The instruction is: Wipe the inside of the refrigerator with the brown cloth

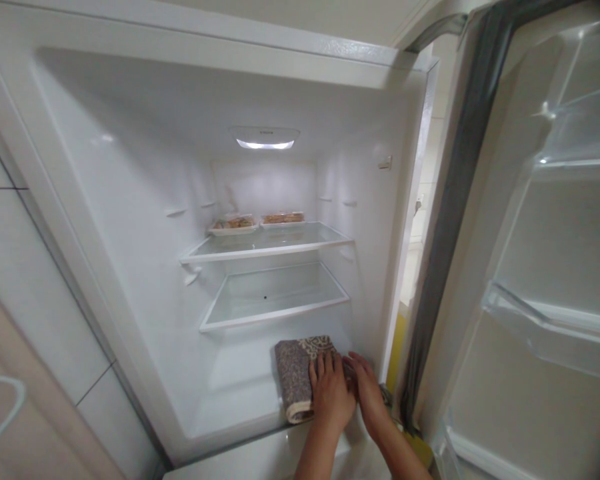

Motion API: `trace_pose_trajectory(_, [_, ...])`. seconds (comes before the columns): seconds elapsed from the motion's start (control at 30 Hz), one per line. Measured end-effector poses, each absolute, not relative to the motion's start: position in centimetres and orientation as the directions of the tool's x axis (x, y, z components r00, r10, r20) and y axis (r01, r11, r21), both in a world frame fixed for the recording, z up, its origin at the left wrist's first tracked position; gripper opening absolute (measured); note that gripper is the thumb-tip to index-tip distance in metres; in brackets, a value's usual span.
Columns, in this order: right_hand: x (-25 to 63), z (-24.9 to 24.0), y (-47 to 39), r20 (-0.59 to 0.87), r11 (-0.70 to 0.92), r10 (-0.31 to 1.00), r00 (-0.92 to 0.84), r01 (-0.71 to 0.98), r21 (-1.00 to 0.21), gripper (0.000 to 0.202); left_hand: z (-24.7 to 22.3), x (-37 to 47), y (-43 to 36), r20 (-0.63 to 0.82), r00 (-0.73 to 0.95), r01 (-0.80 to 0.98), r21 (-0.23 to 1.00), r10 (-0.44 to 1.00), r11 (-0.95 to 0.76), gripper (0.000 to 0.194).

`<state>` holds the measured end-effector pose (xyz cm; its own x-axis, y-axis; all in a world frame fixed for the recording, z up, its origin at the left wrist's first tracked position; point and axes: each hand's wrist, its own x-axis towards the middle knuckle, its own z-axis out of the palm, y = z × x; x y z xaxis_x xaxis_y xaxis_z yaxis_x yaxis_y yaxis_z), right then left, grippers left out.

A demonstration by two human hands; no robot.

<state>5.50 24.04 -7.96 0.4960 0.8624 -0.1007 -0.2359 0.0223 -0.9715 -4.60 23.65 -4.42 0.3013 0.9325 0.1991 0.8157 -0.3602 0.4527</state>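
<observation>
We see a folded patterned cloth [295,380] lying on the floor [245,393] of the refrigerator, near its front edge and toward the right wall. The left hand [334,390] rests on top, its grip unclosed with fingers spread; the right hand [367,393] stands at the cloth's right side, and we cannot tell whether its grip closes on anything. We judge the step in hand to be settling or wiping with the cloth; the next move calls for even pressure that keeps its folds together. Room for moving opens leftward along the floor; the lower glass shelf [275,293] limits height behind, the open door [545,273] bounds the right.
</observation>
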Motion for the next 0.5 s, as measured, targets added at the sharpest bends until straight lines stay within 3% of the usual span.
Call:
trace_pose_trajectory(0.13, [5.5, -8.3, 24.9, 0.005, 0.054, 0.869, 0.496, -0.086, -0.995, 0.047, -3.5, -7.0, 23.4, 0.188, 0.453, 0.734, 0.476, 0.871, -0.484, 0.059])
trace_pose_trajectory(0.27, [5.3, -8.5, 25.2, 0.148, 0.098, 0.868, 0.474, 0.13, -0.987, 0.04, -2.5, -11.8, 23.5, 0.223, 0.385, 0.83, 0.342, 0.896, -0.442, 0.053])
trace_pose_trajectory(0.4, [4.5, -7.6, 24.5, 0.422, 0.123, 0.799, 0.429, 0.569, -0.813, 0.042, -3.6, -16.4, 23.7, 0.189, 0.252, 0.925, 0.243, 0.949, -0.293, 0.052])
trace_pose_trajectory(0.5, [2.0, -6.3, 23.7, 0.52, 0.215, 0.825, 0.222, 0.727, -0.652, 0.053, -4.6, -17.6, 23.8, 0.162, 0.294, 0.91, 0.253, 0.942, -0.327, 0.053])
